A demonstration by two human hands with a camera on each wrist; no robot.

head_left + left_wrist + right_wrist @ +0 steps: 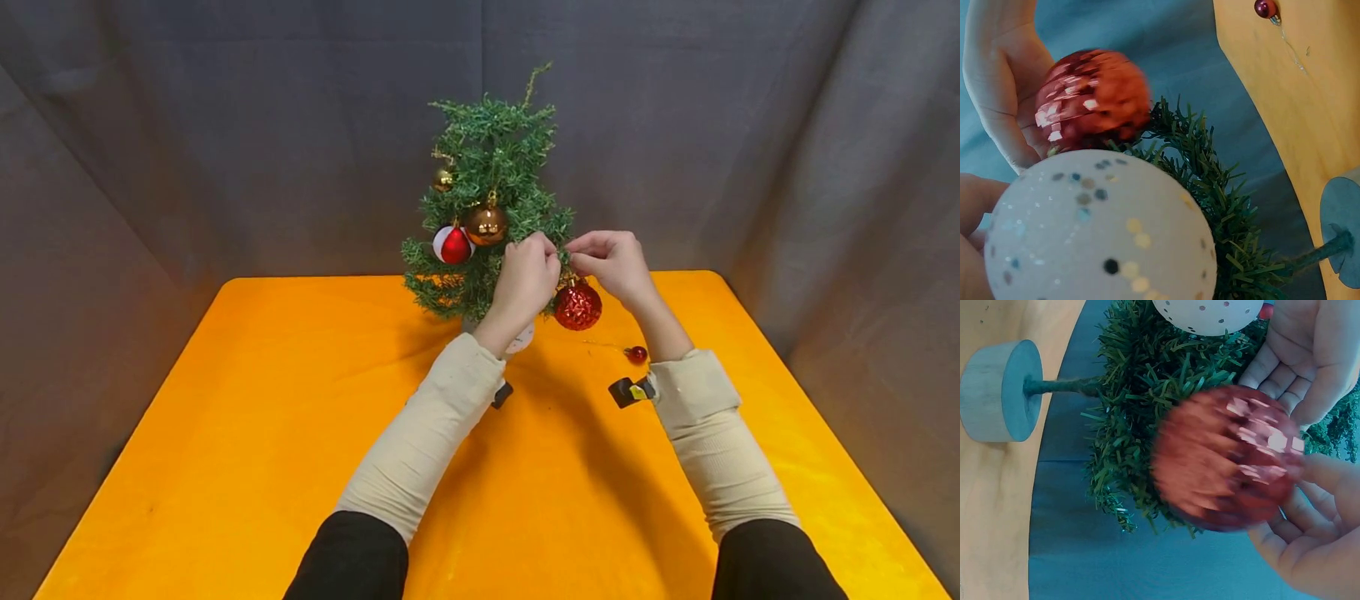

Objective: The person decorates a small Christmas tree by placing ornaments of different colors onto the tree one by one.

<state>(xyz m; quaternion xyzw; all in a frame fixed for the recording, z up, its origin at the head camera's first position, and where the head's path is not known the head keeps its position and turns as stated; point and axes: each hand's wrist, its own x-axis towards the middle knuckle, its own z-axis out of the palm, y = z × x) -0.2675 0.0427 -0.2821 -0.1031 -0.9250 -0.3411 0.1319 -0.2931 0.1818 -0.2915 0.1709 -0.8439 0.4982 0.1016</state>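
A small green artificial tree [491,167] stands at the far edge of the orange table [225,433]. Both hands meet at a right-side branch tip. My left hand [543,250] grips the branch [1210,187], fingers curled. Just beside it, my right hand [579,250] pinches the string of a red glitter ball [577,306], which hangs below the two hands. In the wrist views the red glitter ball [1229,465] looks blurred. A white sequinned ball [1100,228] hangs close under my left wrist.
On the tree hang a gold ball [486,225], a red and white ball [452,244] and a small gold one [443,178]. A tiny red ball [637,354] lies on the table by my right wrist. The tree's round base [1000,390] sits on the table. Grey cloth surrounds everything.
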